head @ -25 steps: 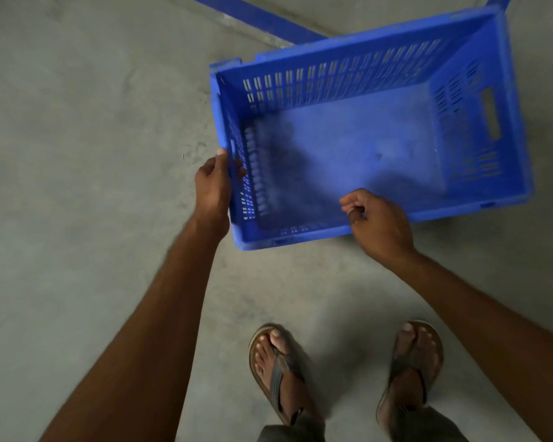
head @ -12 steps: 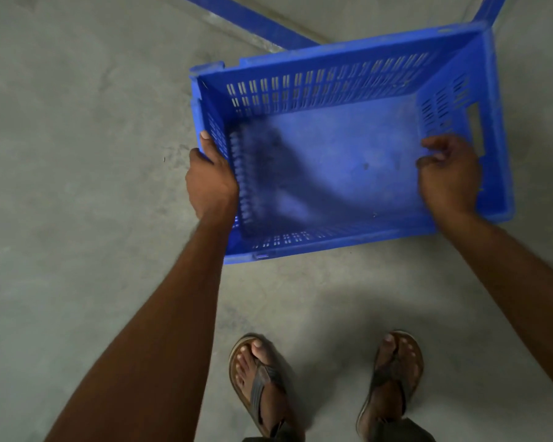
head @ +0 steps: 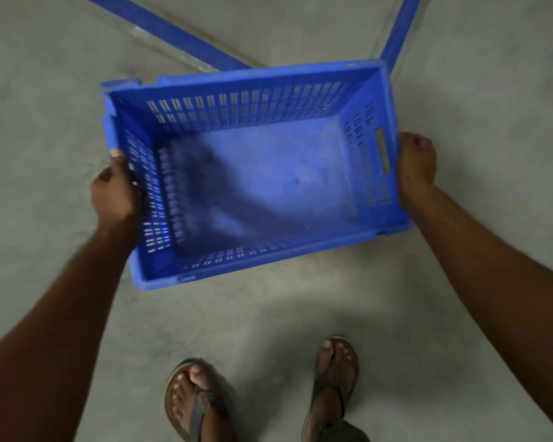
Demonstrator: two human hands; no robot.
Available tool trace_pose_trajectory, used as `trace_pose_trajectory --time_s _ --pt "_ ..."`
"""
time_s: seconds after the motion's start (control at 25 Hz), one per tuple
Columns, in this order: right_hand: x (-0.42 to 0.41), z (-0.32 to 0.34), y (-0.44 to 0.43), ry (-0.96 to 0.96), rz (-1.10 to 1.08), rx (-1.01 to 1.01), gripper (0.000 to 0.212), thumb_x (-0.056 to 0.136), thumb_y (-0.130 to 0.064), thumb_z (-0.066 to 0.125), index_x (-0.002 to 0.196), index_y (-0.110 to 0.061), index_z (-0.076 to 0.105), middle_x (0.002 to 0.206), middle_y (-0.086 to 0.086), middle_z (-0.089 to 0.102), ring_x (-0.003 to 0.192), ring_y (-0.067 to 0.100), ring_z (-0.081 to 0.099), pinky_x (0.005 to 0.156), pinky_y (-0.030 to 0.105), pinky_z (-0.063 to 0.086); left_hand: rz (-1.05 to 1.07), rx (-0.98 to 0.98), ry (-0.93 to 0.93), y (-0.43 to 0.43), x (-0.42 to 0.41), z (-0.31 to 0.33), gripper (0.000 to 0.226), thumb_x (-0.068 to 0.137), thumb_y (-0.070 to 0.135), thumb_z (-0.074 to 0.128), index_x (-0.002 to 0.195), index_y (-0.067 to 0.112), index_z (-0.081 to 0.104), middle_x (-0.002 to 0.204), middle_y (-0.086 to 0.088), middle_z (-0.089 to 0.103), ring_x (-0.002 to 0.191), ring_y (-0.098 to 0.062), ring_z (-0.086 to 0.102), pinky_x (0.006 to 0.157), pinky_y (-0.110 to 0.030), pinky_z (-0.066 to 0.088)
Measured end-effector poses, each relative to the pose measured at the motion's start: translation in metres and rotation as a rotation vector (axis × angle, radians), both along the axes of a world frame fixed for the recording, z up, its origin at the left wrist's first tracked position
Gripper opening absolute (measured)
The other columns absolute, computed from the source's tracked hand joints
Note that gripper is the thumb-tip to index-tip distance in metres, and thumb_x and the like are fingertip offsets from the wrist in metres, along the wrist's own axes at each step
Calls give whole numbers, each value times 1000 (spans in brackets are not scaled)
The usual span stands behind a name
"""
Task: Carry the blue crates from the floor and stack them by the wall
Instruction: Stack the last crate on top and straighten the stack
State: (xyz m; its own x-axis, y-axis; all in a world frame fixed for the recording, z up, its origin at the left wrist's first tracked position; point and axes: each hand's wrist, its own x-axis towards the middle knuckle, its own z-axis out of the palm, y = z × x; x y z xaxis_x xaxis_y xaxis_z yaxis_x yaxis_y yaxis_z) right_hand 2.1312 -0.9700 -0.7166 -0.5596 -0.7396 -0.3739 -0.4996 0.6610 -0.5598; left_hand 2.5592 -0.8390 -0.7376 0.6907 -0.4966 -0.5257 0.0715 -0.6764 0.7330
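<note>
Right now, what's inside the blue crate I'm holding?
The blue crate looks empty: only its bare, dusty bottom, a shadow and a small dark speck show. The left hand and right hand grip its two ends. The floor beneath it is covered.

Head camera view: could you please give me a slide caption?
Left hand and right hand grip opposite short ends of an empty blue crate.

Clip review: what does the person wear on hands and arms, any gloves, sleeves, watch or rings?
Nothing visible. The left hand and right hand are bare, with no gloves, rings or watch; the left forearm and right forearm are uncovered to the frame's edge, no sleeve in view.
</note>
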Motion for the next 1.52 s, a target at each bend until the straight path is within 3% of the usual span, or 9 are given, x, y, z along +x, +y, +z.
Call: trace_pose_trajectory --time_s 0.12,0.24,0.4,0.56,0.76,0.88,1.08,1.36,1.52 --pt "-17 -2 -18 -453 -106 -3 45 101 -48 47 92 -9 68 84 9 69 59 17 63 60 32 52 16 -59 135 -3 -3 10 51 99 62 47 70 20 55 47 6 46 33 -7 37 37 -17 29" --pt "-20 2 -25 -613 1 128 52 103 -56 34 93 -15 65 74 3 66 53 13 61 47 25 41 -18 -118 74 -13 -4 30 50 95 64 49 71 20 56 58 -2 48 35 -9 38 36 -15 28" --pt "-27 4 -30 -669 76 264 54 101 -62 26 84 -19 54 66 -1 67 49 10 61 44 18 41 -31 -121 2 -31 -10 56 52 90 67 53 69 19 58 49 3 50 35 -11 39 37 -18 30" --pt "-27 9 -16 -687 63 294 61 98 -70 25 75 -19 50 66 3 58 44 12 51 44 21 39 -72 -107 36 -39 -11 85 48 98 58 52 71 18 58 51 0 47 32 -10 35 35 -15 28" --pt "-36 56 9 -774 21 366 62 94 -74 27 70 -20 47 70 2 70 52 12 61 49 21 49 -234 22 440 -39 18 148 50 99 62 40 77 18 53 49 5 44 36 -9 36 37 -16 30" --pt "-45 100 12 -758 17 370 59 97 -69 31 78 -18 52 66 1 67 49 12 57 46 20 48 -249 72 525 -37 20 183 51 100 60 38 78 16 53 53 1 57 41 -12 52 42 -16 42" --pt "-54 184 19 -714 2 402 56 99 -67 32 76 -19 49 60 -1 58 39 10 46 42 17 39 -202 148 533 -31 5 246 54 103 58 34 80 12 53 53 -3 65 42 -12 61 42 -14 47" --pt "-101 323 39 -681 -110 477 56 99 -63 35 80 -14 52 70 5 69 45 14 62 47 22 50 -254 219 508 -30 -30 357 58 102 59 38 83 7 55 54 -7 66 44 -15 65 42 -18 52" --pt "-111 398 64 -528 -120 330 57 101 -63 28 70 -19 43 49 -1 46 32 11 36 41 15 28 -274 180 340 -21 -68 424 58 103 62 35 75 13 50 54 -4 49 33 -12 44 35 -14 33"
